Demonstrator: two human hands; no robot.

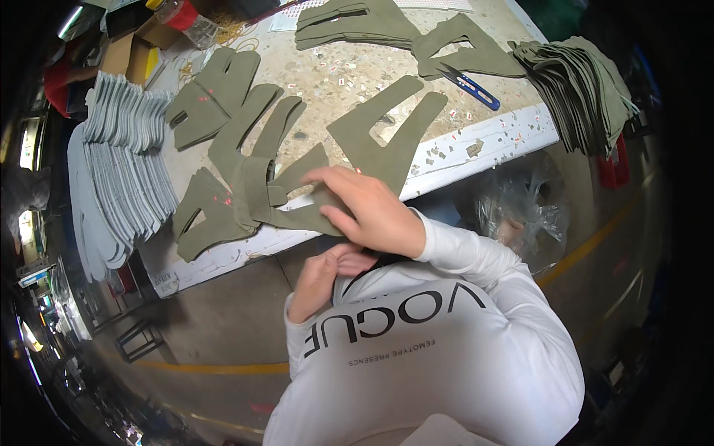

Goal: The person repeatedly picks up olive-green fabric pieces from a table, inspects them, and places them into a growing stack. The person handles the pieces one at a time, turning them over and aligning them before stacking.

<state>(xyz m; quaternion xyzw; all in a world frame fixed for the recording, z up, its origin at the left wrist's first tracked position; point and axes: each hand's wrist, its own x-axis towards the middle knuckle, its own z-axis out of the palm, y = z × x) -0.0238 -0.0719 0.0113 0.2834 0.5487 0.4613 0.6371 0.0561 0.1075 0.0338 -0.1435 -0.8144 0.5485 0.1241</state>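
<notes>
Over the table [532, 128], right hand [375, 209] partly hides fabric [296, 217].

We see blue snips [467, 83] on the counter [327, 72], a red-labelled bottle [184, 19] at far left, a clear plastic bag [524, 208] below.

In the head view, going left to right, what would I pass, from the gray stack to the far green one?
Gray cloth stack, right hand, blue snips, green cloth stack.
</notes>
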